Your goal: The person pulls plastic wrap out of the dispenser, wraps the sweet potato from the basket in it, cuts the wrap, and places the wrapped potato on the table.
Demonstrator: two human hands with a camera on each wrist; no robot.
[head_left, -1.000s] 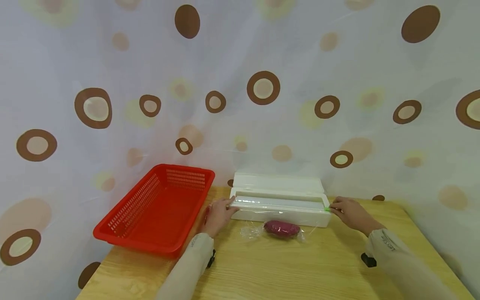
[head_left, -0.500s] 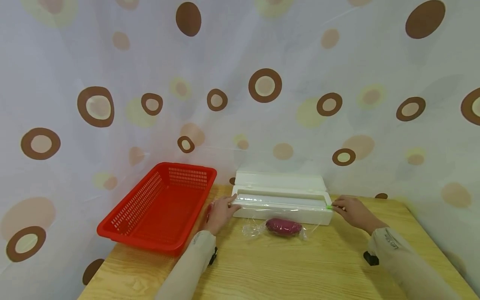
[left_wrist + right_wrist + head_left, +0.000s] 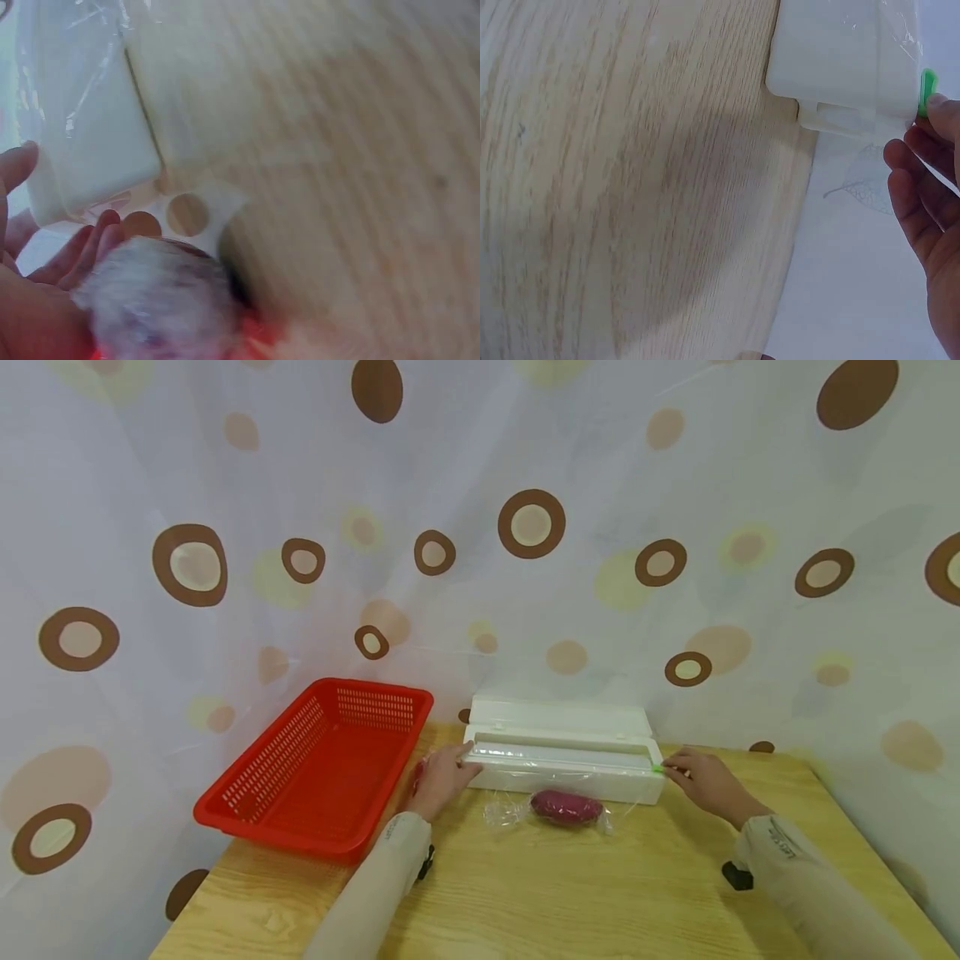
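A white cling film dispenser [image 3: 562, 781] lies on the table with its lid [image 3: 558, 717] raised and a film roll inside. Clear film hangs over its front. My left hand [image 3: 442, 781] grips its left end, thumb and index finger at the corner. At the other end, my right hand [image 3: 705, 785] pinches the small green slider [image 3: 928, 91] of the cutter. In front of the box lies a purple-red oblong item, like a sweet potato [image 3: 566, 807], wrapped in film with loose ends. Beside my left wrist is another film-wrapped item [image 3: 161, 300], partly hidden by the hand in the head view.
A red plastic basket [image 3: 300, 839] with slotted sides stands left of my left arm. The wooden table [image 3: 585, 893] reaches back to a patterned curtain [image 3: 480, 610] just behind the dispenser's lid.
The view has shifted slightly. Both hands keep their places at the ends of the dispenser, the green slider stays at the right end, and the wrapped items have not visibly moved.
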